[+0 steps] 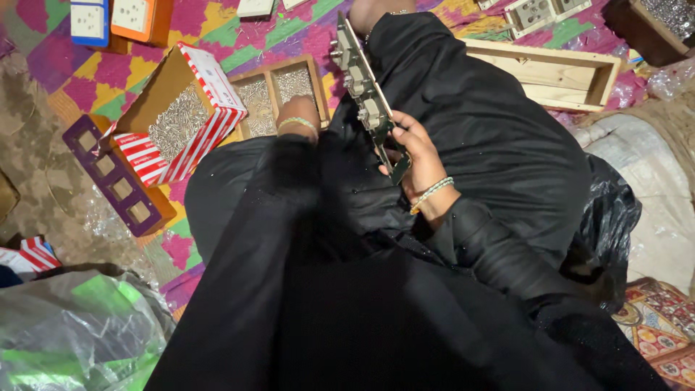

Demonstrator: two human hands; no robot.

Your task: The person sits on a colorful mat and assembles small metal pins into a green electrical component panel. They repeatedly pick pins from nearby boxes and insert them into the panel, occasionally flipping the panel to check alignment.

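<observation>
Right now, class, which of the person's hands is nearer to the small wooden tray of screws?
Left. The left hand reaches down at the near edge of the wooden tray, about touching it. The right hand is apart to the right, gripping the switch plate.

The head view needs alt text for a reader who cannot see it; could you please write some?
A seated person in black holds a long switch plate edge-on in the right hand, while the left hand reaches toward a wooden tray of small screws. A red-striped box of screws and a purple frame lie on the colourful mat.
</observation>
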